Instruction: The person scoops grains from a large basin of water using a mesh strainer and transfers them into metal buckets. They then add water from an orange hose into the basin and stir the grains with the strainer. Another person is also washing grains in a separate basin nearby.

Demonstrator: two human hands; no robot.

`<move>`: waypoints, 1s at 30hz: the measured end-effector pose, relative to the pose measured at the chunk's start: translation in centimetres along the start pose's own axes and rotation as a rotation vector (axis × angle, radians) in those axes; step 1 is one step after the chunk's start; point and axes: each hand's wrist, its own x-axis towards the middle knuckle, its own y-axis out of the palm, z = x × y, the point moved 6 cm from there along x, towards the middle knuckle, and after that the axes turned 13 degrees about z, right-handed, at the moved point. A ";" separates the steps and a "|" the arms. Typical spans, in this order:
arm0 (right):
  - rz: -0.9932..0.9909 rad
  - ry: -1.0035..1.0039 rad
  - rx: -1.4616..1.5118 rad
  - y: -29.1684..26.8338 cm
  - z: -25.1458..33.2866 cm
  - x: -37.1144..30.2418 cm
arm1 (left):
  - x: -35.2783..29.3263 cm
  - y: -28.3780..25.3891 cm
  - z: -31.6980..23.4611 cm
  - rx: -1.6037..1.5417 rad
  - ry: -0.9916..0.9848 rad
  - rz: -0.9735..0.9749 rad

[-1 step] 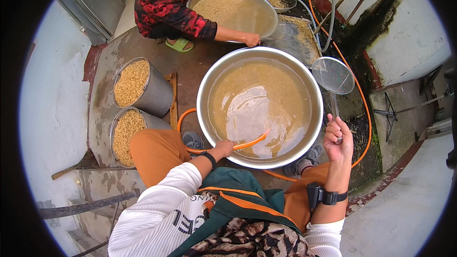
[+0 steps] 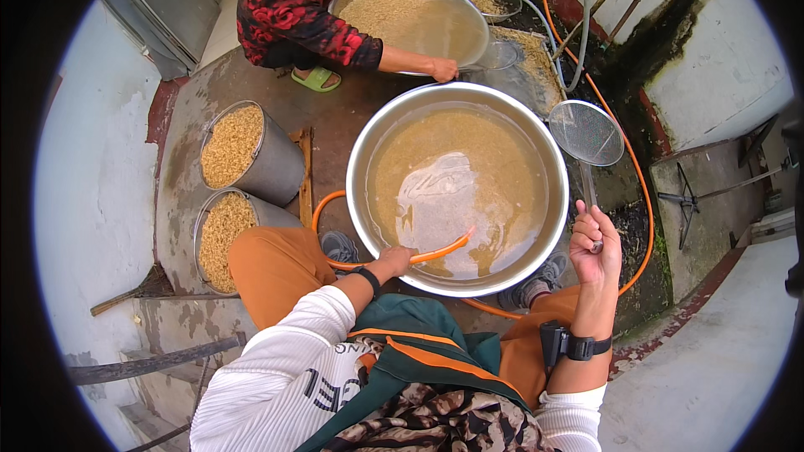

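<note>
A large round metal basin (image 2: 355, 169) stands in front of me, full of cloudy water (image 2: 502, 176) over a tan layer that looks like grain. My left hand (image 2: 395, 261) grips an orange hose (image 2: 440, 252) at the basin's near rim. The hose's end points over the water toward the middle. Raised to the right of the basin, my right hand (image 2: 596, 243) is closed around the handle of a round mesh skimmer (image 2: 586, 131). The skimmer's mesh is up beyond the hand, outside the basin's right rim, with nothing visible on it.
Two metal buckets (image 2: 280, 169) of grain stand on the left beside a wooden piece (image 2: 306, 169). A crouching person (image 2: 306, 21) reaches to a second basin (image 2: 479, 29) of grain and water at the back. The orange hose runs along the right, near a damp wall (image 2: 712, 75).
The pale reflection and ripples on the water have changed shape. Both hands, the hose and the skimmer stay where they were.
</note>
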 end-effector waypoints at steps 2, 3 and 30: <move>-0.006 -0.002 -0.003 -0.1 0.0 0.0 | -0.1 -0.1 0.0 0.016 -0.006 -0.003; -0.007 -0.002 -0.003 -0.1 0.0 0.0 | -0.1 -0.1 0.0 0.010 0.006 -0.013; 0.011 0.014 0.014 -0.2 -0.2 0.3 | -0.6 -0.4 0.0 -0.008 0.001 0.012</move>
